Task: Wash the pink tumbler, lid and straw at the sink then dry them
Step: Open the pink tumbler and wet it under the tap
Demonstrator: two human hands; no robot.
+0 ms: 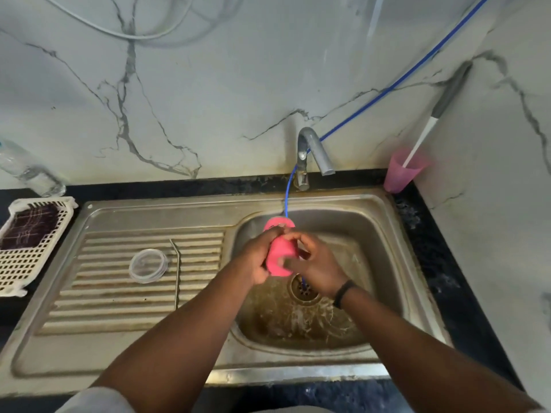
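Note:
Over the steel sink basin point(372, 263) I hold the pink tumbler point(280, 254), tilted with its mouth toward the back wall. My left hand point(259, 257) grips its left side. My right hand point(316, 266) wraps its right side, fingers over the body. On the ribbed drainboard point(104, 293) lies the clear round lid point(148, 265), with the metal straw point(177, 272) lying just to its right. Both are apart from my hands.
The tap point(313, 150) stands behind the basin, and a blue hose point(287, 195) hangs from it toward the drain point(304, 289). A pink cup point(401, 171) holding a brush is at the back right corner. A white basket point(26, 263) with a dark cloth and a clear bottle point(29, 171) are at left.

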